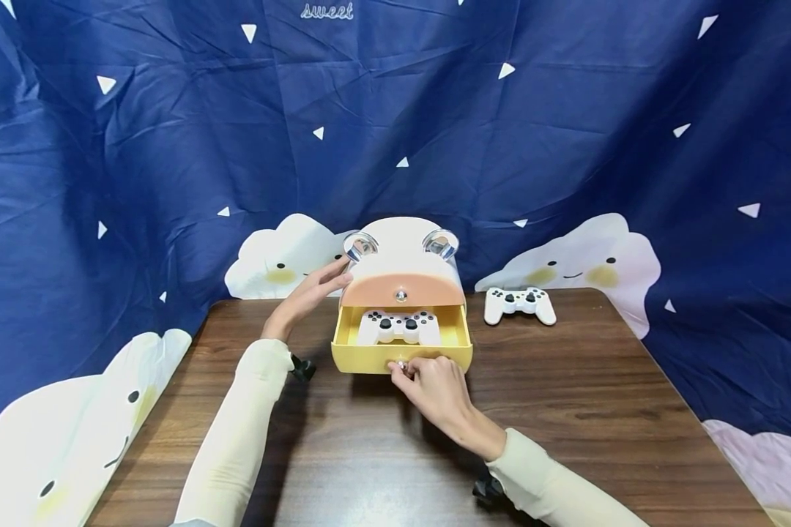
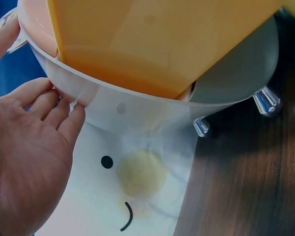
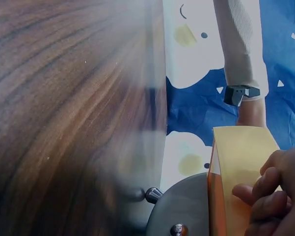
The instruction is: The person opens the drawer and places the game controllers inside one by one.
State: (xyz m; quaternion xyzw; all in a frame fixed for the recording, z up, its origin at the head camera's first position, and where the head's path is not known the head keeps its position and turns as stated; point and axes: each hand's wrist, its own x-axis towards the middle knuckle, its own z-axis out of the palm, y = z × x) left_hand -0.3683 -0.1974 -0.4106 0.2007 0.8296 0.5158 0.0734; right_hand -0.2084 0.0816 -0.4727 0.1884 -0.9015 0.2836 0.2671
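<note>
At the front of the cabinet (image 1: 402, 256), the right hand (image 1: 440, 389) pinches the knob (image 1: 402, 364) of the pulled-out yellow drawer (image 1: 362, 359), while the left hand (image 1: 308, 296) touches the cabinet's left side, its fingers loosely extended, grasping nothing. Inside that drawer lies one white controller (image 1: 398, 329); right of the cabinet, a second controller (image 1: 519, 302) lies on the table (image 1: 580, 410).

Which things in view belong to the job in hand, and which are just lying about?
Seemingly in the job:
yellow drawer, open
right hand, pinching the drawer's knob
cabinet
left hand, at the cabinet's side
white controller, inside the drawer

Apparently just lying about:
second white controller, on the table
blue backdrop
</note>
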